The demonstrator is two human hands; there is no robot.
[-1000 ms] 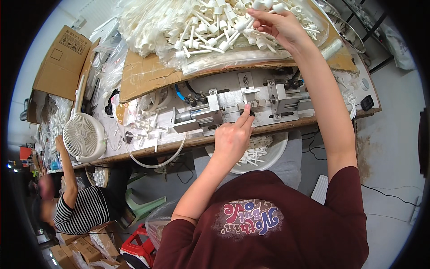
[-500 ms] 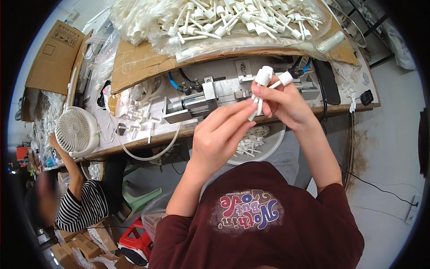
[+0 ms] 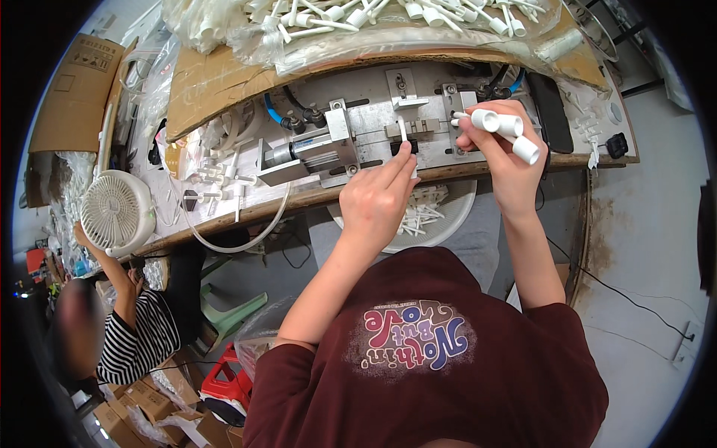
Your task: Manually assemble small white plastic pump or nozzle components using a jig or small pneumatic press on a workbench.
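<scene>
My left hand (image 3: 377, 198) reaches to the metal fixture (image 3: 418, 128) at the middle of the bench. Its fingers are closed on a slim white plastic stem (image 3: 402, 130), whose far end points away from me over the fixture; the fingers hide the rest. To the right, my right hand (image 3: 511, 168) is raised and closed round three white plastic caps with stems (image 3: 509, 125). Their open cap ends face right and toward me, and thin stem tips show beyond the fingertips. Below my hands, a white round basin (image 3: 468, 213) holds several similar pieces.
A metal cylinder clamp (image 3: 317, 149) stands left of the fixture. Cardboard (image 3: 216, 101) carries a bagged heap of capped stems (image 3: 433, 13) behind it. A white fan (image 3: 117, 213) sits at the bench's left end, near a person in a striped top (image 3: 142, 336). A dark phone-like slab (image 3: 549, 112) lies right.
My hands were together over the bench and have parted. The left has moved down to the fixture with a white stem; the right has shifted right and turned its capped stems toward me.
</scene>
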